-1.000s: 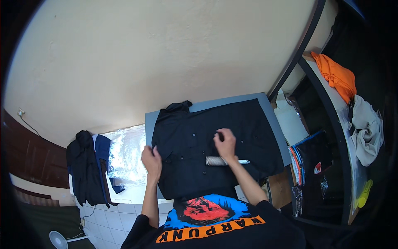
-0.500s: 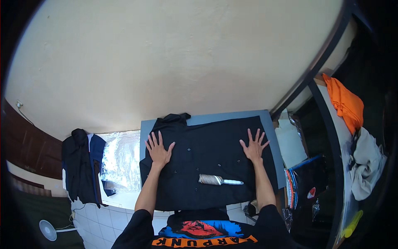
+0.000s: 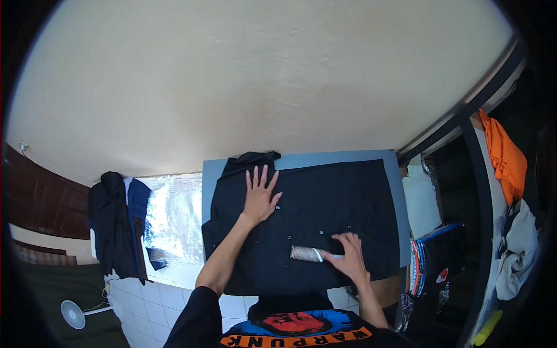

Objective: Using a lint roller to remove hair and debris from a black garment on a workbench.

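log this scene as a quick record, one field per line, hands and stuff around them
left hand: fingers spread, on the garment
right hand: at the handle end of the roller, grip unclear
garment: black, buttoned, spread over the grey board
roller: lying on the garment
far left: dark clothes beside shiny plastic
far right: orange cloth, grey cloth

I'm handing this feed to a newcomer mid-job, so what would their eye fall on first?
Probably the big black shirt spread over the grey-blue board in the middle, with the left hand splayed over its upper left part. Next, the pale lint roller lying on the shirt's lower middle, the right hand at its handle. Off to the far right, bright orange cloth hangs over a shelf edge.
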